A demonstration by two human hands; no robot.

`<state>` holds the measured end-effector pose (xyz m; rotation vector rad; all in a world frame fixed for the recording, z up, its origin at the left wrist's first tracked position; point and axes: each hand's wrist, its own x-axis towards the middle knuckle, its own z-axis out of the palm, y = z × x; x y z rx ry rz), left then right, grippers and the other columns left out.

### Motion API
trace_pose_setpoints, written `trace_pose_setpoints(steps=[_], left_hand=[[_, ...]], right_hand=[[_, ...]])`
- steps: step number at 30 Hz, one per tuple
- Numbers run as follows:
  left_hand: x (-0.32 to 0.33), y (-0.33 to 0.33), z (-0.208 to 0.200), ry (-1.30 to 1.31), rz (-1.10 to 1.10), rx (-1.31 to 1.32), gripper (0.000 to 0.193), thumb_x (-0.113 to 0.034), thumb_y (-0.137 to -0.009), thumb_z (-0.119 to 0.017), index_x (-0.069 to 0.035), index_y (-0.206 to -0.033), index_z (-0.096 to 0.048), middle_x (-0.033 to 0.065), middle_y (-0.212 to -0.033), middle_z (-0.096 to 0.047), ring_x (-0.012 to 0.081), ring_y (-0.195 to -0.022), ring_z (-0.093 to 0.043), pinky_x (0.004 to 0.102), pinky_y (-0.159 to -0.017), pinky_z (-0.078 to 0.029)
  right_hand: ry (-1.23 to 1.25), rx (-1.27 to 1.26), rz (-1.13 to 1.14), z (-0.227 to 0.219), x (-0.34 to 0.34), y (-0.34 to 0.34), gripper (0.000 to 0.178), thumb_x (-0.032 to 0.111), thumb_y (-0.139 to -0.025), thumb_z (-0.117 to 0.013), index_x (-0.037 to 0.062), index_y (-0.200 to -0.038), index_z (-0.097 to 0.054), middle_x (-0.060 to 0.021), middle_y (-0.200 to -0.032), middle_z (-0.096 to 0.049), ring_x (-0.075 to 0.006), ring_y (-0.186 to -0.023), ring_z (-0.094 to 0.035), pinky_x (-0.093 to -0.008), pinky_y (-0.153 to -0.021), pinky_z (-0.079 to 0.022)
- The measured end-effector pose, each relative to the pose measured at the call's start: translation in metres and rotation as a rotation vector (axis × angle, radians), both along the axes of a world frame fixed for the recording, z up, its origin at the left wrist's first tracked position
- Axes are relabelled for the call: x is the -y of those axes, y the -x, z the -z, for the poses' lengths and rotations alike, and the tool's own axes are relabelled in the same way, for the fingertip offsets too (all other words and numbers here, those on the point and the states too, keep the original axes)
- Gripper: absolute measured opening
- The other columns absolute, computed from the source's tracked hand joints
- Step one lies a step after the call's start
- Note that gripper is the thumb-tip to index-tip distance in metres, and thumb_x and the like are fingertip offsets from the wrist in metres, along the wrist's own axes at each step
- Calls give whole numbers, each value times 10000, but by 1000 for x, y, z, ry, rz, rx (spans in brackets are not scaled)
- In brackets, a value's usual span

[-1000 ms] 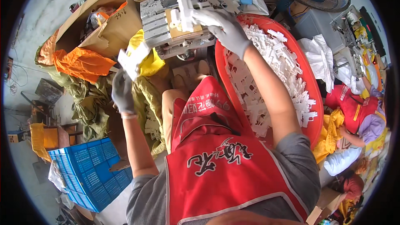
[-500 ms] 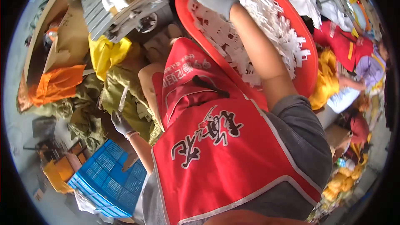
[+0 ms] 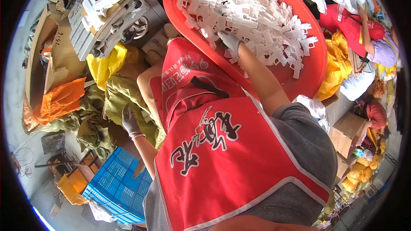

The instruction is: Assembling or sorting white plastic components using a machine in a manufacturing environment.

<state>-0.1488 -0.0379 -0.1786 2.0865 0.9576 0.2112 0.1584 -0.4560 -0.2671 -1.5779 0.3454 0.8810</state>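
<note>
My right hand [image 3: 230, 43], in a pale grey glove, reaches to the near side of a heap of flat white gun-shaped plastic pieces [image 3: 252, 15]. Its fingers stretch out against the heap, with no piece clearly gripped. The heap lies in a big red oval tub [image 3: 310, 79] in front of me. Lower on the left, my gloved left hand [image 3: 129, 120] is beside an olive woven sack [image 3: 117, 94]. Its fingers are extended, and nothing shows in them. A few pale pieces show at the sack's side near my leg.
A grey slatted machine [image 3: 77, 38] bearing a white part [image 3: 105, 6] stands front left. Nearby are a cardboard box [image 3: 60, 60], yellow cloth [image 3: 107, 64] and orange cloth [image 3: 62, 100]. A blue crate [image 3: 117, 184] sits lower left. Another person [image 3: 351, 28] is at the right.
The white piece seen at my left hand's fingers has gone from them. My right hand has drawn back from the tub's far side to the near side of the heap.
</note>
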Motion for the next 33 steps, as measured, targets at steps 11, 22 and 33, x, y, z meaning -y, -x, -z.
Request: trace_pose_setpoints(steps=[11, 22, 33], left_hand=[[6, 13, 4, -2, 73, -10, 292, -190, -918, -565, -15, -1147, -607, 98, -1100, -638, 165, -1012, -593, 285, -886, -462], [5, -7, -40, -154, 74, 16, 255, -143, -887, -567, -36, -1110, -628, 112, -1014, -672, 164, -919, -632, 289, -811, -488], [11, -103, -146, -290, 173, 398, 219, -90, -868, -579, -19, -1061, -654, 112, -979, -684, 192, -880, -654, 294, -791, -494]], right_hand=[[878, 974, -939, -15, -42, -46, 596, 161, -806, -590, 259, -1362, -398, -142, -1277, -514, -314, -1163, -516, -399, -941, -442], [715, 132, -1378, -67, 37, -76, 380, 266, -826, -582, 85, -1159, -566, -87, -978, -627, -207, -793, -607, -359, -649, -503], [753, 919, -482, -90, 91, -65, 398, 228, -800, -633, 21, -1117, -512, -212, -892, -616, -315, -786, -611, -381, -704, -481]])
